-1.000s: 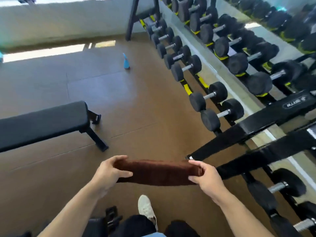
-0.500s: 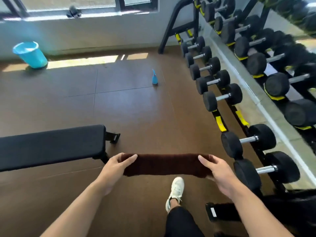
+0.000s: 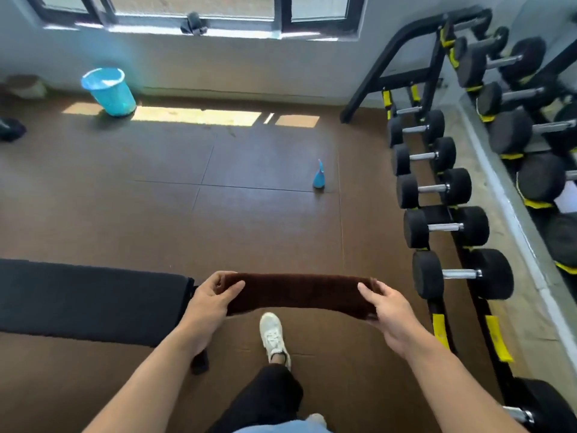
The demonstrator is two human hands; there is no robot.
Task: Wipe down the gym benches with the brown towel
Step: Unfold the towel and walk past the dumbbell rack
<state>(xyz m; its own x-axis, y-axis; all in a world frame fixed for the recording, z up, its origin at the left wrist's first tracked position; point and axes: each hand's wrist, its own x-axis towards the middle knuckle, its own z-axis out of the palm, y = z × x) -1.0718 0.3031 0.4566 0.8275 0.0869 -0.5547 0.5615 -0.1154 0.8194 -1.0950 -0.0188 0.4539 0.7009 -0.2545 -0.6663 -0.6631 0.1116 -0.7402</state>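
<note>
Holding a brown towel (image 3: pixel 299 293) stretched between both hands above the floor (image 3: pixel 156 214).

Going left to right: a black bench (image 3: pixel 90 296) is lying low at the left, its pad end sitting just behind the left hand (image 3: pixel 209 303), whose fingers are curling round the towel's left end with the thumb on top. The towel is hanging level in the air, folded into a long band, over a white shoe (image 3: pixel 273 334). The right hand (image 3: pixel 390 317) is gripping the right end the same way. Farther back a blue bucket (image 3: pixel 109 90) is standing by the wall, and a blue bottle (image 3: pixel 319 176) is standing on the floor near the dumbbell rack (image 3: pixel 437 189) along the right side.
</note>
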